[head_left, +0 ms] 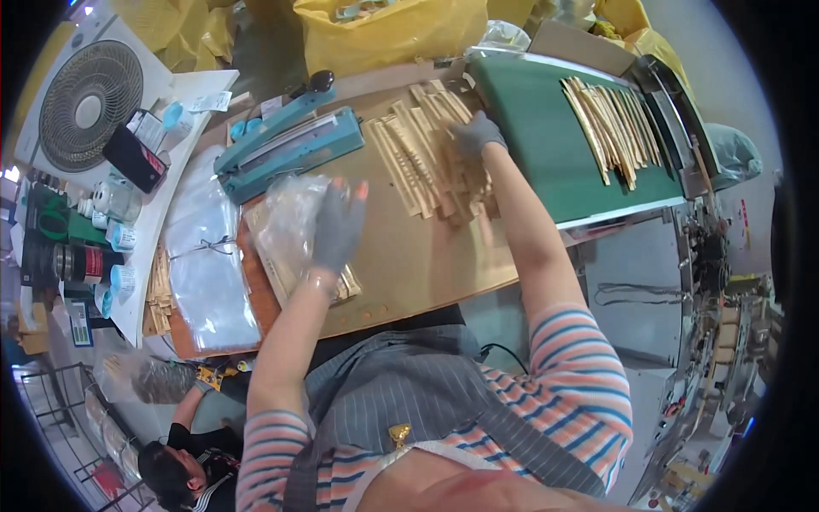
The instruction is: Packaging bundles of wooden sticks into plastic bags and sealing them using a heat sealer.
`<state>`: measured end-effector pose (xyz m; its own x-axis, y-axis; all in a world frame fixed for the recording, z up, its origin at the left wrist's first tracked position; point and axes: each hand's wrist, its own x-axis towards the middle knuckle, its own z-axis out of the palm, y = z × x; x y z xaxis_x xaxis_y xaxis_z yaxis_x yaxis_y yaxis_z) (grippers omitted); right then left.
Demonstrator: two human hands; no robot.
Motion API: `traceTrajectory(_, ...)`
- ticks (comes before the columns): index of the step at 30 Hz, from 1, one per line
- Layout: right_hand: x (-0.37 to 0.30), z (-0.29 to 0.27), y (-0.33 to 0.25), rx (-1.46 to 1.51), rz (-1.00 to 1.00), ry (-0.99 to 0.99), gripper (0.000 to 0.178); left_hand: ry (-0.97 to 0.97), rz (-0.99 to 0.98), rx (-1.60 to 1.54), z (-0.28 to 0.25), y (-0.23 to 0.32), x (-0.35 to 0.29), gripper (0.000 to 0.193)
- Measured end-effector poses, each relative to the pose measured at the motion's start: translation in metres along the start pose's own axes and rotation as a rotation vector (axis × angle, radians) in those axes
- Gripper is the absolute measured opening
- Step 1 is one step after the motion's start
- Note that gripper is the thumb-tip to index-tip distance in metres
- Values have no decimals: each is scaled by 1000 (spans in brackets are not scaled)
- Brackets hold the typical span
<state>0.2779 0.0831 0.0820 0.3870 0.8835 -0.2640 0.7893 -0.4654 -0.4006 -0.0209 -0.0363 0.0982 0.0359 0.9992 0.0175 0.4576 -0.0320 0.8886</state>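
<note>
My left hand (339, 229), in a grey glove with bare fingertips, rests against a crumpled clear plastic bag (294, 213). Two of its fingertips show spread apart; the others are hidden by the bag. Under the bag and beside the wrist lie pale flat wooden sticks (348, 283). My right hand (479, 135), gloved in grey too, reaches over the far right side of a loose spread of wooden sticks (405, 162) on the brown board (401, 264). Its fingers are smeared and partly out of sight, so their grip is unclear.
A blue-green bag sealer (294, 141) stands behind my left hand. Flat clear bags (209, 264) are stacked at left, near a fan (90, 107). More sticks (614, 128) lie on a green belt (529, 111) at right. Another person (183, 469) is at lower left.
</note>
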Motion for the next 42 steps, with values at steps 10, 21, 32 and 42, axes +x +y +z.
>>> traceTrajectory(10, -40, 78, -28, 866, -294, -351, 65, -80, -387, -479, 91, -30, 109, 63)
traceTrajectory(21, -98, 64, -29, 677, -286, -411, 65, -8, -336, -637, 77, -17, 55, 66)
traceTrajectory(32, -179, 1, -46, 1251, -800, -641, 95, -286, 264, -498, -24, 57, -27, 73)
traceTrajectory(42, -283, 1, -68, 1320, -694, -278, 80, -518, 174, -616, -39, 49, -83, 58)
